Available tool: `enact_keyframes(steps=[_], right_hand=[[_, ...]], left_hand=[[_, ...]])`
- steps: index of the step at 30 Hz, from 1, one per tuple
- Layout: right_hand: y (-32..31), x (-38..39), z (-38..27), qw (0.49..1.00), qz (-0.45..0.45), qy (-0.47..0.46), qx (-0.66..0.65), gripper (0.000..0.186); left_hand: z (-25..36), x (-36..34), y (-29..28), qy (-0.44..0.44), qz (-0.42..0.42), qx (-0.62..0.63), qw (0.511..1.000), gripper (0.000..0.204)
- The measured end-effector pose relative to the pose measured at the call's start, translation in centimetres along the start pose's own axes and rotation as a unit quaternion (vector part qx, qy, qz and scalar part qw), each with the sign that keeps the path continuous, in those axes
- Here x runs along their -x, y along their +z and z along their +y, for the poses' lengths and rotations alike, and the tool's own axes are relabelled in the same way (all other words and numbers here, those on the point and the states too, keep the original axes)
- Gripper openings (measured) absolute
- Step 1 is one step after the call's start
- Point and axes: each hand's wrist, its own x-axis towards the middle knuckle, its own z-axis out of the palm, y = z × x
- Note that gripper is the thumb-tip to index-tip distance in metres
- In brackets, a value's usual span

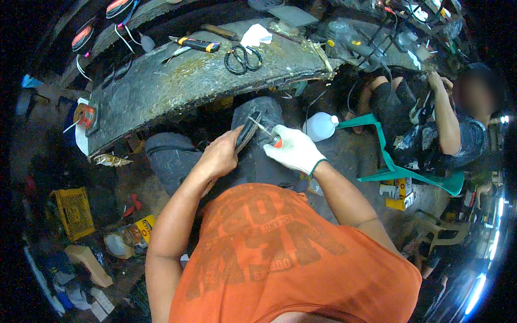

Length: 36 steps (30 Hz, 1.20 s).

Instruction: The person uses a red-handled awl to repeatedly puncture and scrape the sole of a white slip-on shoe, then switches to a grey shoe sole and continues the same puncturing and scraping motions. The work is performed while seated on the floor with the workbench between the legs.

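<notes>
My bare left hand (222, 153) is closed around a dark shoe or sole piece (249, 128), held over my knees. My right hand (291, 148), in a white knit glove with a green cuff, is closed on an orange-handled tool (278, 142); its thin metal shaft reaches to the dark piece's edge. On the worn bench (132, 107) ahead lie black-handled scissors (239, 59), a utility knife (196, 44), a wooden-handled tool (218, 31) and a crumpled white paper (256, 36).
A white jug (319, 126) stands right of my knees. A co-worker (452, 118) sits at the right near a teal plastic chair (452, 184). A yellow crate (74, 210) and cardboard boxes (89, 261) lie on the floor at left. A tangle of cables (401, 21) hangs at upper right.
</notes>
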Motion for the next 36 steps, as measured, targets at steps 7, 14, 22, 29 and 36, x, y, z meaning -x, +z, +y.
enact_keyframes(steps=[7,14,22,29,36], right_hand=[[1.1,1.4,-2.6,0.996,-0.021,-0.037,0.079,0.045],[0.4,0.1,-1.4,0.999,0.001,-0.022,0.045,0.048],[-1.8,-2.5,0.7,0.997,-0.015,-0.013,0.071,0.048],[-0.2,-0.8,-0.7,0.990,-0.023,-0.107,0.085,0.047],[1.3,-2.5,-0.2,0.999,0.022,0.000,-0.041,0.050]], left_hand=[[-0.8,-0.3,0.3,0.009,0.003,-0.012,1.000,0.076],[-1.1,-0.5,0.3,0.018,-0.009,0.016,1.000,0.089],[-0.1,-0.4,-0.5,0.007,-0.022,-0.018,1.000,0.094],[-0.6,-0.5,-0.7,0.033,-0.009,-0.003,0.999,0.090],[-2.3,-1.7,-2.4,0.046,-0.045,0.132,0.989,0.080]])
